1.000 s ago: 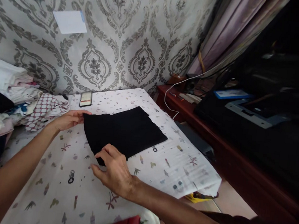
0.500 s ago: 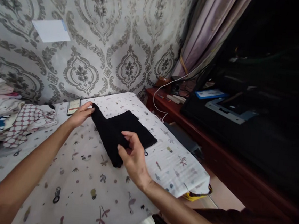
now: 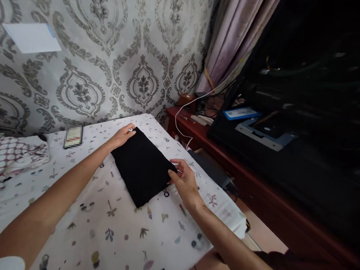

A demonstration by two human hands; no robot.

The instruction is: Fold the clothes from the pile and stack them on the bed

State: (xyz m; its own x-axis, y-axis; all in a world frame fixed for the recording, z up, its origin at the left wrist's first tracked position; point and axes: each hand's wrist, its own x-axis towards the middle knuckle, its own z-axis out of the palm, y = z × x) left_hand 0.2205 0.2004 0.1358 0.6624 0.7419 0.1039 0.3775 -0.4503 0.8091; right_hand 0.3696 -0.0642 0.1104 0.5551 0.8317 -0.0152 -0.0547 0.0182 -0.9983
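Observation:
A folded black garment point(image 3: 142, 165) lies nearly flat as a rough rectangle on the patterned white bedsheet point(image 3: 83, 193). At its far corner, my left hand point(image 3: 124, 136) pinches the edge between thumb and fingers. My right hand point(image 3: 184, 181) grips the corner on the right, with the thumb on top and the fingers partly under the cloth. What kind of garment it is cannot be made out.
Crumpled clothes point(image 3: 10, 158) lie at the left. A pixelated card-like item point(image 3: 73, 137) rests near the wall. To the right stand a dark red cabinet point(image 3: 258, 175) and a large black screen point(image 3: 322, 88), with a white cable point(image 3: 184, 110) hanging down.
Both hands have carried the raised flap of the black garment to the right, and it now lies over the rest. The camera view has shifted right.

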